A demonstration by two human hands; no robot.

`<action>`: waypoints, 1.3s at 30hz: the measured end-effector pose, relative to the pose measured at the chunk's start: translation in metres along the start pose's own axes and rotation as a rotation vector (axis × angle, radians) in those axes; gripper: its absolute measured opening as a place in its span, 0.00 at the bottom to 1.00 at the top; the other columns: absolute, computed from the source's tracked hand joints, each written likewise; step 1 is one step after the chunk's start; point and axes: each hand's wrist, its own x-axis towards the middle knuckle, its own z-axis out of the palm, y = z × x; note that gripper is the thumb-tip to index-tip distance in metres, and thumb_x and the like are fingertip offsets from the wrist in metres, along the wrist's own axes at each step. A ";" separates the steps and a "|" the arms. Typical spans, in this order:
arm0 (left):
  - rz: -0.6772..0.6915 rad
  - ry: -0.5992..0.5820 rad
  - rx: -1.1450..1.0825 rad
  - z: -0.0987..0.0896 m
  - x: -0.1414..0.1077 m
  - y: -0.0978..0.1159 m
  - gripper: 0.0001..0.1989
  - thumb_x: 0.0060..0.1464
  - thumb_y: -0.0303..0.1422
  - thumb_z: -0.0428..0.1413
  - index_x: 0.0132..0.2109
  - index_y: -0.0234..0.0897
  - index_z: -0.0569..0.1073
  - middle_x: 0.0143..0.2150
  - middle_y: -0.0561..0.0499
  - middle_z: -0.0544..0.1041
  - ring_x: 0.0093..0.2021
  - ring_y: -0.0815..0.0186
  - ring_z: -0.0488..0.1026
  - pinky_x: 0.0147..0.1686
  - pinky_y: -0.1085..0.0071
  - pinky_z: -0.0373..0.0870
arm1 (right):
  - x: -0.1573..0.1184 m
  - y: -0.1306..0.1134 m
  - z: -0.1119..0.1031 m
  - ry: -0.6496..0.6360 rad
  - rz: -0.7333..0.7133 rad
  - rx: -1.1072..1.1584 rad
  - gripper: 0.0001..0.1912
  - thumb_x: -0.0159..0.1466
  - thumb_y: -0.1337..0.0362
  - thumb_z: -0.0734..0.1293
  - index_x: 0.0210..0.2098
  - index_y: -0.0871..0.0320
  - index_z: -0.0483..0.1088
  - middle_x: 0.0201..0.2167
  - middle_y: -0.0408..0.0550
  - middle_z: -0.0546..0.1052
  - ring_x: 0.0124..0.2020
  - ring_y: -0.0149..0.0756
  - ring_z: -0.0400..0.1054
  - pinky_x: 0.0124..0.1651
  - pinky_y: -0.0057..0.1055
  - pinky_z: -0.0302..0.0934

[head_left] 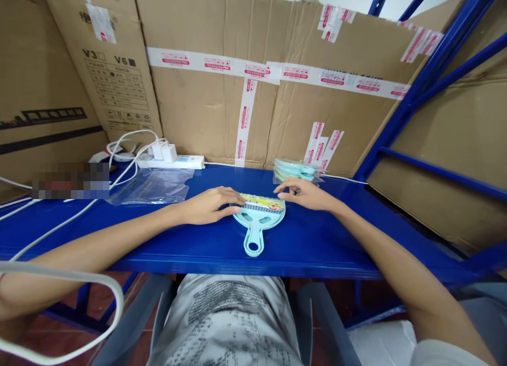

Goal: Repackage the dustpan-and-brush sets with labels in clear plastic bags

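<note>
A light teal mini dustpan and brush set (254, 234) lies on the blue table, its round-holed handle toward me. A printed label in yellow and white covers its far part, above a row of bristles. My left hand (216, 203) rests at the set's left edge, fingers stretched out and thumb apart, touching it without a grip. Just off the far right corner hovers my right hand (303, 193), its fingers loosely bent and apart, with nothing in them. Behind it sits a stack of similar teal pieces in clear plastic (293, 169).
A clear plastic bag (154, 186) lies flat at left, before a white power strip (190, 161) with chargers and cables. A white cable (119, 302) loops close by my left arm. Cardboard panels (206, 112) wall the back, and a blue metal frame (396, 123) stands right.
</note>
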 end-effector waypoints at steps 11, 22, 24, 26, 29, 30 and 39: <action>0.012 0.030 -0.009 -0.002 0.000 0.004 0.16 0.75 0.39 0.53 0.58 0.39 0.82 0.54 0.42 0.85 0.58 0.56 0.80 0.61 0.57 0.74 | -0.007 -0.010 -0.012 -0.142 -0.087 0.021 0.21 0.69 0.46 0.72 0.40 0.58 0.84 0.34 0.48 0.82 0.30 0.33 0.67 0.34 0.31 0.57; 0.035 0.006 0.007 -0.004 0.002 0.005 0.15 0.75 0.38 0.53 0.57 0.37 0.81 0.55 0.42 0.85 0.58 0.57 0.81 0.61 0.59 0.74 | 0.002 0.006 0.020 -0.007 -0.100 -0.010 0.13 0.69 0.54 0.71 0.38 0.58 0.80 0.47 0.56 0.84 0.46 0.44 0.78 0.51 0.40 0.69; 0.035 0.002 0.006 -0.004 0.001 0.005 0.15 0.75 0.38 0.53 0.57 0.36 0.81 0.55 0.42 0.85 0.57 0.57 0.80 0.61 0.59 0.73 | 0.004 0.012 0.023 0.002 -0.043 0.025 0.13 0.68 0.55 0.72 0.38 0.59 0.80 0.44 0.55 0.84 0.42 0.42 0.78 0.48 0.38 0.69; 0.037 0.007 0.001 -0.004 0.001 0.005 0.15 0.75 0.38 0.53 0.57 0.36 0.81 0.54 0.42 0.85 0.57 0.57 0.81 0.61 0.59 0.73 | 0.005 0.015 0.025 -0.002 -0.004 0.056 0.13 0.66 0.55 0.72 0.38 0.59 0.80 0.40 0.54 0.85 0.40 0.41 0.78 0.45 0.36 0.69; 0.038 0.013 0.006 -0.003 0.000 0.006 0.15 0.75 0.38 0.53 0.56 0.37 0.81 0.54 0.43 0.85 0.57 0.57 0.80 0.61 0.59 0.73 | 0.005 0.015 0.025 -0.005 0.008 0.056 0.11 0.65 0.56 0.72 0.37 0.59 0.80 0.38 0.52 0.85 0.39 0.41 0.77 0.43 0.35 0.68; 0.034 0.012 0.014 -0.003 0.001 0.006 0.16 0.75 0.39 0.52 0.56 0.37 0.81 0.54 0.43 0.85 0.57 0.57 0.80 0.61 0.59 0.73 | 0.005 0.015 0.025 -0.001 0.009 0.053 0.11 0.65 0.57 0.72 0.37 0.59 0.80 0.38 0.52 0.85 0.39 0.40 0.77 0.43 0.35 0.68; -0.777 0.034 0.640 -0.050 -0.015 -0.033 0.24 0.72 0.43 0.48 0.57 0.31 0.81 0.54 0.32 0.84 0.55 0.41 0.81 0.54 0.49 0.76 | 0.008 0.021 0.015 0.187 0.064 -0.003 0.12 0.64 0.71 0.64 0.38 0.56 0.80 0.40 0.49 0.86 0.43 0.41 0.79 0.46 0.35 0.69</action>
